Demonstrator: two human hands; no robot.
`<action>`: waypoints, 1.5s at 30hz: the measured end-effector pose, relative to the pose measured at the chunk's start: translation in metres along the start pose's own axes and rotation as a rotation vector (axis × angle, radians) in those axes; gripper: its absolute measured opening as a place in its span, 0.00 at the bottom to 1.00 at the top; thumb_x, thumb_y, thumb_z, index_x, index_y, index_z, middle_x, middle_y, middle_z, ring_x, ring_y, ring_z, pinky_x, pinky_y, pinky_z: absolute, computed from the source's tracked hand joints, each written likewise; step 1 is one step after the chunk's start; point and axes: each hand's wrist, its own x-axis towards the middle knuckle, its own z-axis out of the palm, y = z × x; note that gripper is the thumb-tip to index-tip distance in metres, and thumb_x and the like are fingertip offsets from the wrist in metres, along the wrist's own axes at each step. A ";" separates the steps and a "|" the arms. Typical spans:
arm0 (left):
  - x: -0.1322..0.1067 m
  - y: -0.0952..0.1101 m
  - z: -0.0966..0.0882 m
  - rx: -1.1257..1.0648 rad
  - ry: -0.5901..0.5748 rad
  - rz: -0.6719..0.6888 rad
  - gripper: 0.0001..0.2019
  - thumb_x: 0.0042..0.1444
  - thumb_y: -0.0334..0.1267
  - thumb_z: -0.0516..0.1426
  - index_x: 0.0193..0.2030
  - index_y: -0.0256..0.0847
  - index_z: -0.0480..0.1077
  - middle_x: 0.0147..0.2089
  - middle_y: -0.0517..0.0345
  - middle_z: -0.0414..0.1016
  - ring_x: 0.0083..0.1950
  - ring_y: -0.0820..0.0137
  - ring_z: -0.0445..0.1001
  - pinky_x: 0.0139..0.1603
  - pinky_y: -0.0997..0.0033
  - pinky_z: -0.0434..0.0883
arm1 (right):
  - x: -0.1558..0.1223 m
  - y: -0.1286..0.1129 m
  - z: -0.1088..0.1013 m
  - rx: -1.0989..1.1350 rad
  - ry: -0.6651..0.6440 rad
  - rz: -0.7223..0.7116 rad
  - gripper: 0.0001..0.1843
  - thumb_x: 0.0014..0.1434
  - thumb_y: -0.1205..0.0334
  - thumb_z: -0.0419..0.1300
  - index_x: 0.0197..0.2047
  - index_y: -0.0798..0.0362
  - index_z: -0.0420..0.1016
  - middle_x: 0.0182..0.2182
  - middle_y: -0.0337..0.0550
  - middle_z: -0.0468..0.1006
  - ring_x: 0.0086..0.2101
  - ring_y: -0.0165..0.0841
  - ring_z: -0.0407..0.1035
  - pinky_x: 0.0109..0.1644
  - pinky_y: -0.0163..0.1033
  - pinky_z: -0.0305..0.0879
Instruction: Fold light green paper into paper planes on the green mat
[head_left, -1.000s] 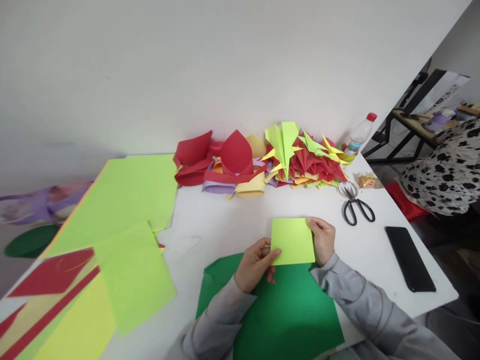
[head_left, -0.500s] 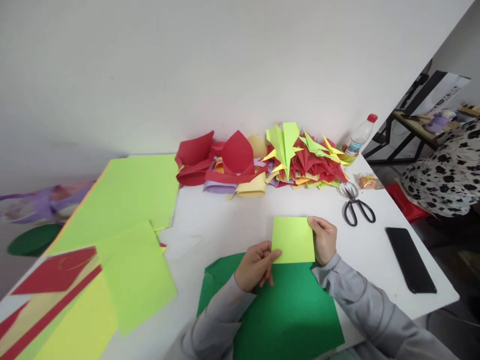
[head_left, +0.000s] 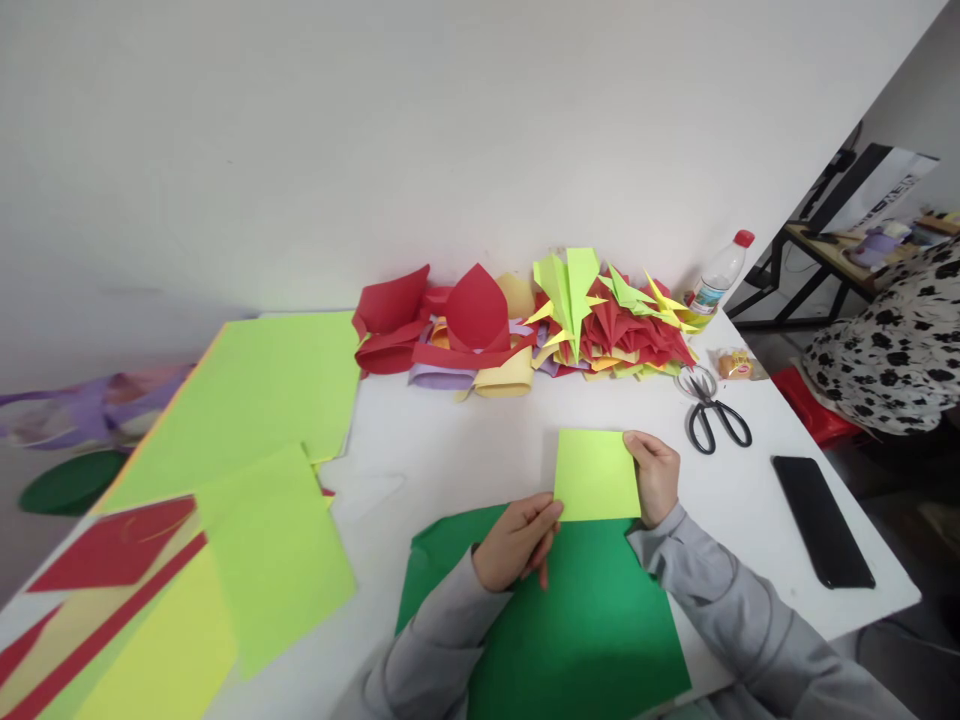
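Note:
A square of lime-green paper (head_left: 598, 475) is held up between both hands, over the far edge of a dark green sheet (head_left: 577, 620). My left hand (head_left: 519, 540) pinches its lower left corner between thumb and fingers. On the other side, my right hand (head_left: 654, 477) grips the paper near its upper right corner, with the thumb in front. The green sheet lies on the white table under my forearms, and its left end is partly covered by my left sleeve.
Folded red, purple and cream paper (head_left: 478, 310) and a heap of pointed paper pieces (head_left: 622, 325) line the wall. At right are scissors (head_left: 705, 410), a bottle (head_left: 720, 275), a wrapped snack (head_left: 735, 364) and a black phone (head_left: 823, 522). Coloured sheets (head_left: 277, 390) spread across the left.
The lime-green square has shifted slightly to the right, along with my right hand. My left thumb has moved from lying over the paper's face to its lower left corner.

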 end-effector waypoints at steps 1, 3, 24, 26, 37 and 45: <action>0.000 0.001 0.000 0.009 0.009 0.002 0.25 0.47 0.64 0.57 0.23 0.43 0.60 0.09 0.75 0.53 0.08 0.81 0.50 0.11 0.77 0.65 | 0.000 0.000 0.000 0.000 -0.001 0.001 0.13 0.40 0.53 0.70 0.25 0.55 0.81 0.19 0.38 0.74 0.22 0.29 0.61 0.26 0.36 0.59; 0.000 0.003 0.001 0.027 0.025 0.004 0.25 0.47 0.64 0.57 0.21 0.43 0.58 0.09 0.76 0.50 0.09 0.81 0.49 0.11 0.76 0.66 | 0.000 0.001 -0.001 0.000 -0.005 0.005 0.14 0.40 0.53 0.70 0.26 0.56 0.81 0.19 0.38 0.74 0.22 0.29 0.61 0.27 0.37 0.59; -0.003 0.007 -0.014 -0.027 0.440 0.173 0.20 0.50 0.57 0.58 0.31 0.39 0.70 0.23 0.64 0.69 0.25 0.74 0.64 0.25 0.75 0.61 | -0.019 0.008 -0.002 -0.042 -0.371 0.013 0.16 0.48 0.49 0.69 0.26 0.55 0.80 0.16 0.37 0.73 0.20 0.29 0.64 0.27 0.35 0.61; -0.004 0.008 -0.016 -0.018 0.396 0.149 0.20 0.50 0.57 0.59 0.29 0.39 0.69 0.22 0.65 0.66 0.23 0.75 0.62 0.23 0.75 0.59 | -0.012 0.006 -0.004 -0.043 -0.471 0.056 0.20 0.51 0.44 0.65 0.26 0.55 0.80 0.18 0.40 0.75 0.20 0.29 0.66 0.27 0.35 0.63; -0.008 0.011 -0.004 0.213 -0.009 0.074 0.20 0.49 0.55 0.58 0.22 0.38 0.67 0.20 0.65 0.61 0.22 0.75 0.57 0.22 0.74 0.54 | -0.018 0.004 -0.006 -0.217 -0.966 0.146 0.17 0.49 0.49 0.68 0.26 0.56 0.78 0.17 0.35 0.71 0.19 0.24 0.59 0.24 0.32 0.55; -0.007 0.014 0.000 0.356 -0.008 0.173 0.19 0.53 0.51 0.54 0.20 0.40 0.61 0.21 0.65 0.55 0.25 0.75 0.54 0.26 0.72 0.53 | -0.021 0.008 -0.005 -0.302 -1.054 -0.004 0.14 0.51 0.53 0.66 0.24 0.55 0.75 0.19 0.35 0.68 0.21 0.25 0.57 0.25 0.33 0.53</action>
